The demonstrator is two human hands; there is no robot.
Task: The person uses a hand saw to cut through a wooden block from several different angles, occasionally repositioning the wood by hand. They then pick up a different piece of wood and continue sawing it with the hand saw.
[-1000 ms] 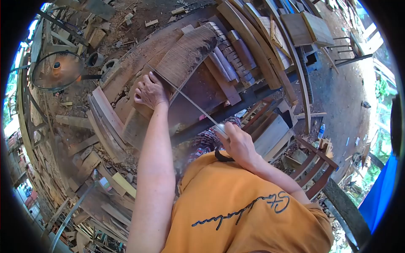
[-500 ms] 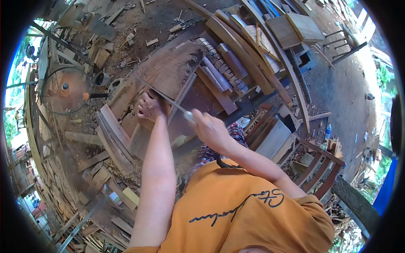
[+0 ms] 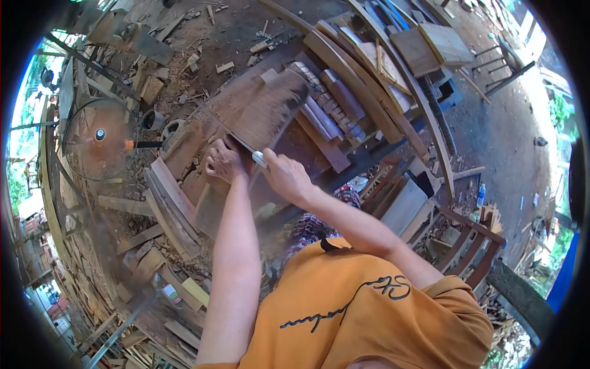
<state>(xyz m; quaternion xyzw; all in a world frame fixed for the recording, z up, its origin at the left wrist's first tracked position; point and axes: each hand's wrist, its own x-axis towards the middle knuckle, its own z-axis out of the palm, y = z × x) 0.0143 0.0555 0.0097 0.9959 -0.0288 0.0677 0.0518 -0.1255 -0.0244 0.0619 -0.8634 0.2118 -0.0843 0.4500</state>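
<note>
My right hand (image 3: 284, 177) is wrapped round the pale handle (image 3: 260, 159) of a long, thin tool. The tool's narrow shaft (image 3: 241, 145) runs up and left across a wide, curved wooden piece (image 3: 261, 107) with a dark, rough edge. Just left of the shaft, my left hand (image 3: 224, 161) has its fingers curled down at the wood's near edge; what lies under the fingers is hidden. Both hands are close together but apart.
A round fan (image 3: 99, 138) stands at the left. Stacked planks and curved beams (image 3: 350, 74) lie beyond the wood, with curved boards (image 3: 169, 197) at the near left. A slatted wooden chair (image 3: 470, 249) and a water bottle (image 3: 481, 194) are at the right.
My right hand has moved left and slightly up with the tool's handle, closer to my left hand. The view has shifted a little; my left hand keeps its place at the wood.
</note>
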